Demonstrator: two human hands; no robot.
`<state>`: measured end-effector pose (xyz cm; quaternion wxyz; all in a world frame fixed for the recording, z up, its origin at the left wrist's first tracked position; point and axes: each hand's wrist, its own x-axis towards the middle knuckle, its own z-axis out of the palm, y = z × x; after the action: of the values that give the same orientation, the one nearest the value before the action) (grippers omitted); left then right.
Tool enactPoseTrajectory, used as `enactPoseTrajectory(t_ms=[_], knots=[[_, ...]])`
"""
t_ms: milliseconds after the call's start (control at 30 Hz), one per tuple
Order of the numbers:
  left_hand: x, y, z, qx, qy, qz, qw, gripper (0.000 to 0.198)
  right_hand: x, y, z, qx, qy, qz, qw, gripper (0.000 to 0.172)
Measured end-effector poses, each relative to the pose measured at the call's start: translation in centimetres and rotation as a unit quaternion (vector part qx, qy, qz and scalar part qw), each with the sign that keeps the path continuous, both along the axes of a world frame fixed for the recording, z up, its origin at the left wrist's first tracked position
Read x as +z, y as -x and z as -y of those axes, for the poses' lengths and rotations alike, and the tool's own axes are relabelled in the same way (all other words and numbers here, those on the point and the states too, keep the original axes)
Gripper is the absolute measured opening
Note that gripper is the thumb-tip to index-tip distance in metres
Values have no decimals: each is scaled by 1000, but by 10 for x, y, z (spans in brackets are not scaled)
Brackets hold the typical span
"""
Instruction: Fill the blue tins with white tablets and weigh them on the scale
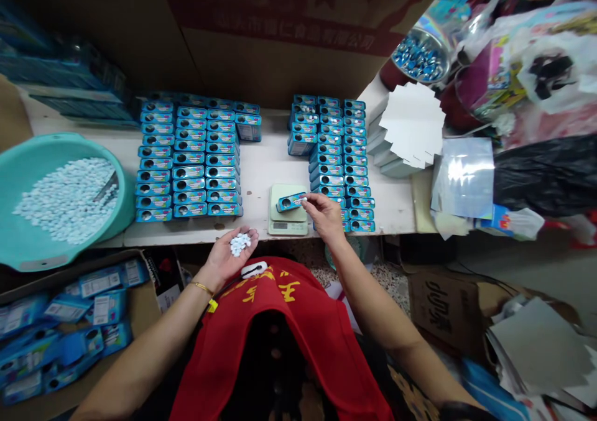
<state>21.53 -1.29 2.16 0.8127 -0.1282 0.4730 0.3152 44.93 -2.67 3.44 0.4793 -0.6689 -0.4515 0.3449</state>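
Observation:
My left hand (232, 251) is cupped palm up just in front of the table edge, holding a small heap of pale white candies (240, 244). Over the scale, my right hand (326, 214) pinches a white candy at the right end of a small blue box (291, 201). That box sits slightly tilted on a pale green kitchen scale (288, 226), its dark round hole at the left. Whether my right fingertips also touch the box is hard to tell. Rows of similar blue boxes (190, 158) stand left of the scale, and more blue boxes (331, 141) stand to its right, some with white candies on top.
A turquoise basin (69, 140) of white candies with a scoop stands at the left. Below it, a carton (140, 309) holds blue packs. A large cardboard box (280, 66) borders the back. White card stacks (413, 122) and a metal bowl (422, 54) are at the right.

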Motion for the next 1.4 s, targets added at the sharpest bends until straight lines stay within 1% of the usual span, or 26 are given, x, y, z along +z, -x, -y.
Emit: enactPoseTrajectory(t_ms=[100, 167, 233, 300, 400, 467, 600, 700, 867, 1000, 1067, 1133, 1200, 1267, 1333, 1400], knots=[[1, 0, -1, 3, 0, 0, 1000, 14, -11, 2, -7, 61, -7, 81, 995, 15], [2, 0, -1, 3, 0, 1, 1000, 14, -18, 3, -10, 89, -8, 124, 988, 16], [2, 0, -1, 4, -2, 1, 1000, 14, -22, 3, -10, 82, -12, 162, 983, 17], [2, 2, -2, 8, -1, -1, 1000, 14, -23, 0, -5, 60, -17, 190, 980, 18], [-2, 9, -2, 22, 9, -6, 1000, 14, -21, -12, 3, 40, -18, 213, 976, 20], [-5, 15, -2, 32, 14, -9, 999, 14, -21, -23, 7, 44, -16, 228, 973, 25], [-9, 22, -2, 32, 19, -22, 999, 15, -26, -38, 6, 104, -13, 272, 957, 42], [-8, 21, -2, 17, 10, -22, 1000, 16, -30, -40, 1, 135, -6, 289, 948, 49], [-5, 21, -4, -6, -7, -24, 1000, 18, -32, -34, -8, 163, 20, 300, 940, 50], [-4, 25, -5, -8, -13, -26, 1000, 19, -34, -28, -13, 190, 28, 319, 928, 53], [-3, 27, -5, -5, -12, -28, 1000, 20, -34, -25, -14, 206, 34, 333, 919, 50], [-1, 30, -6, 6, -6, -30, 1000, 20, -33, -23, -18, 223, 40, 343, 911, 44], [2, 35, -7, 20, -1, -31, 999, 20, -33, -19, -29, 227, 35, 349, 908, 38], [5, 42, -8, 39, 1, -35, 999, 20, -34, -14, -51, 210, 19, 352, 912, 37], [7, 52, -9, 60, 1, -48, 997, 20, -37, -5, -87, 185, 1, 350, 918, 38], [8, 62, -9, 82, -1, -66, 994, 21, -44, 9, -131, 160, -6, 347, 924, 37]])
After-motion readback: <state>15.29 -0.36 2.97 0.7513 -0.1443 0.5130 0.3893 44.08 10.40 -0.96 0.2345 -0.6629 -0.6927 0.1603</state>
